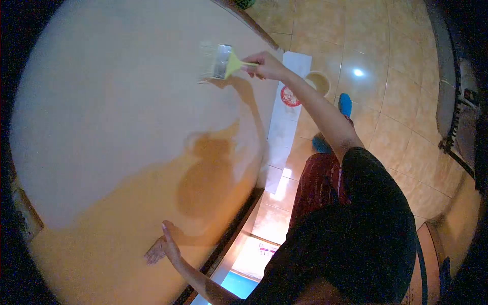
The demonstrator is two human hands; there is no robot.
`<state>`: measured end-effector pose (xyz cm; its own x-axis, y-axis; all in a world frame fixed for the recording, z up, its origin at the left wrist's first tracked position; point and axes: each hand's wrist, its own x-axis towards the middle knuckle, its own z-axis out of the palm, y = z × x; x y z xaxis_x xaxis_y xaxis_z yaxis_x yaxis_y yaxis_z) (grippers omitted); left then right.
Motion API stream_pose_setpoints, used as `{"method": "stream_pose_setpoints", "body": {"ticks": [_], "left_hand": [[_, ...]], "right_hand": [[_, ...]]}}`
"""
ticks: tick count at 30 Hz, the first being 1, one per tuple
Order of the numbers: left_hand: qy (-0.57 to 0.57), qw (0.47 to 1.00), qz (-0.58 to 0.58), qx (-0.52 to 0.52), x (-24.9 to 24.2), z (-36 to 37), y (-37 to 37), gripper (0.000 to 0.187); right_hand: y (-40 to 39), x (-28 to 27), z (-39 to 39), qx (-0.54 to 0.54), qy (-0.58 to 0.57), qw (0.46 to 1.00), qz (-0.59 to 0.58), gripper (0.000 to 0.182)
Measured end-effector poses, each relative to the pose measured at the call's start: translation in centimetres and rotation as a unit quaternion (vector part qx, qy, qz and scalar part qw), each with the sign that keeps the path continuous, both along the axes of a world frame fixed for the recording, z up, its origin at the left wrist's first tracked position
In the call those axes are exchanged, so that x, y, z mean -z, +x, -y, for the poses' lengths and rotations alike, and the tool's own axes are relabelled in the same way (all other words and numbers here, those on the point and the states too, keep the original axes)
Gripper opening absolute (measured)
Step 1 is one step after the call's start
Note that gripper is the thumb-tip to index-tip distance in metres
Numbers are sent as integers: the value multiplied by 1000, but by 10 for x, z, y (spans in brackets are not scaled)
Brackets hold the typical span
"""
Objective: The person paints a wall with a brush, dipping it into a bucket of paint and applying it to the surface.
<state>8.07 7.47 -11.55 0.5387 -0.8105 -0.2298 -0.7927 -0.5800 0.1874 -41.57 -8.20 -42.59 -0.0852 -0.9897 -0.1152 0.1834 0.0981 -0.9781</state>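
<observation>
My right hand (pixel 265 66) is wrapped around the yellow-green handle of a wide paintbrush (pixel 231 63), whose pale bristles meet the wall and look slightly blurred. White covers the upper part of the wall (pixel 101 101), while its lower part is yellow-orange. At the lower left, my left hand (pixel 160 248) holds nothing; its thumb is spread from the fingers, close to the yellow part of the wall. Shadows of my head and arms fall across the surface.
Below my right forearm, a red-rimmed container (pixel 291 96) with white contents and a beige bucket (pixel 319 83) stand by a white strip (pixel 279 132) along the wall's foot. Tan tiles (pixel 366 46) cover the floor. A dark-edged doorway opens at the bottom. An outlet plate (pixel 28 216) is at far left.
</observation>
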Motion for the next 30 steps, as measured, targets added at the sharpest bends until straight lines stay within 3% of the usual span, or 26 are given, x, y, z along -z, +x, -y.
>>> {"method": "stream_pose_setpoints", "body": {"ticks": [1,3,7,12,14,15,17,20,21,24,27,30], "left_hand": [[4,1000,0,-6,0,-1,-1,91],[16,999,0,-30,-2,1,-2,91],[-42,999,-5,17,0,-6,-4,91],[-32,999,18,15,-3,-10,6,91],[-32,999,23,12,-3,-13,6,91],[-32,999,24,13,-3,-12,7,91],[-29,999,25,16,-2,-10,8,91],[-32,999,29,25,-1,-7,8,90],[-31,999,31,29,-1,-6,8,90],[-35,997,43,51,2,-1,9,90],[-35,998,23,37,4,-1,9,90],[-36,999,15,33,7,2,11,90]], "right_hand": [[5,23,-5,8,-28,1000,-1,26],[23,98,-3,21,44,998,-38,27],[41,165,-37,42,125,988,-84,28],[51,186,-49,48,208,974,-77,31],[46,194,-54,42,203,953,-220,35],[42,197,-58,43,204,953,-221,35],[41,191,-59,-1,252,882,-398,38],[44,164,-58,28,324,847,-420,38],[39,144,-59,-63,293,850,-434,37],[72,195,-21,-19,238,870,-431,34],[59,101,-40,62,157,899,-405,32],[47,-15,-63,2,165,947,-275,33]]}}
